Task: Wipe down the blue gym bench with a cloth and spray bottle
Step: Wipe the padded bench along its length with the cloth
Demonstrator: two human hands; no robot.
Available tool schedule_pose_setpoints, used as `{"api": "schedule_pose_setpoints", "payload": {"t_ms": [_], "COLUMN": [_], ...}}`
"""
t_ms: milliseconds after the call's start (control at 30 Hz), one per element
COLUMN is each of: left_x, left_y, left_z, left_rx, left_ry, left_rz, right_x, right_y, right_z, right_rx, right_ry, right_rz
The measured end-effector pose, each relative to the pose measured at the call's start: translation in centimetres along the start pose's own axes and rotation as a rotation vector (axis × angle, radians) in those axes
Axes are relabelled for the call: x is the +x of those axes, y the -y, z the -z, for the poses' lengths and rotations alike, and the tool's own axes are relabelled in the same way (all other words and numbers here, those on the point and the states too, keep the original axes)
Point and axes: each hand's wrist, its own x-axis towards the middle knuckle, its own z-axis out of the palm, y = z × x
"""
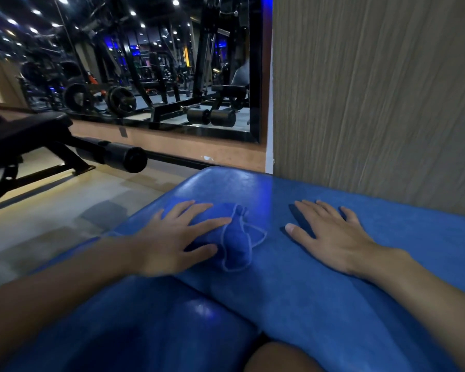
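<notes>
Two hands out there, left hand (169, 237) and right hand (333, 237). One blue cloth (236, 242). One blue bench (306, 304). One black bench (24, 135) alongside, and one mirror (145, 63).

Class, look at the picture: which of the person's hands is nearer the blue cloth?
Left. The left hand rests on the cloth; the right hand lies flat on the bench, apart to the cloth's right.

Cloth (234, 237) lies on bench (293, 291) near its far end, under left hand (172, 237); right hand (333, 237) flat on the bench, right of the cloth, apart.
</notes>
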Motion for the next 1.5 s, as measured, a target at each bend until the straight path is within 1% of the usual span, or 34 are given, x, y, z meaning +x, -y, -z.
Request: {"api": "schedule_pose_setpoints", "payload": {"t_ms": [133,233,300,400,500,633,767,867,1000,1267,1333,1400,1500], "left_x": [-3.7,-2.2,0.1,4.9,11.1,18.5,21.6,20.6,17.0,3.2,-0.1,-2.5,-3.1], "left_y": [0.2,0.0,0.2,1.1,1.9,2.6,3.0,3.2,3.7,4.5,4.2,3.8,2.9], "left_z": [-0.1,0.2,0.3,0.1,0.2,1.1,1.3,0.9,0.5,-0.5,-0.8,-0.8,-0.3], "left_rx": [0.005,-0.014,-0.035,-0.028,-0.009,-0.061,-0.082,-0.101,-0.103,-0.046,-0.026,-0.012,0.022], "left_ry": [0.031,0.038,0.027,0.004,-0.004,0.018,0.019,0.005,-0.003,-0.033,-0.053,-0.035,0.01], "left_rz": [-0.006,0.021,0.037,0.059,0.09,0.133,0.159,0.156,0.158,0.13,0.14,0.163,0.219], "right_x": [-0.3,0.4,1.1,1.7,1.7,1.8,2.0,2.1,2.2,1.7,1.6,1.5,1.4], "right_y": [0.6,1.4,2.0,2.5,2.5,2.5,2.3,2.2,2.1,2.2,2.1,2.1,2.2], "right_z": [0.7,1.2,0.8,-0.2,-0.5,-0.6,-0.6,-0.7,-0.7,-0.8,-0.8,-0.7,-0.7], "right_rx": [-0.059,0.039,0.061,-0.013,-0.024,-0.041,-0.031,-0.028,-0.023,-0.015,-0.018,-0.021,-0.023], "right_ry": [-0.002,-0.031,-0.008,0.033,0.023,0.016,0.014,0.006,0.007,0.019,0.02,0.022,0.023], "right_rz": [0.029,0.048,0.043,0.056,0.058,0.06,0.061,0.058,0.047,0.049,0.049,0.051,0.058]}}
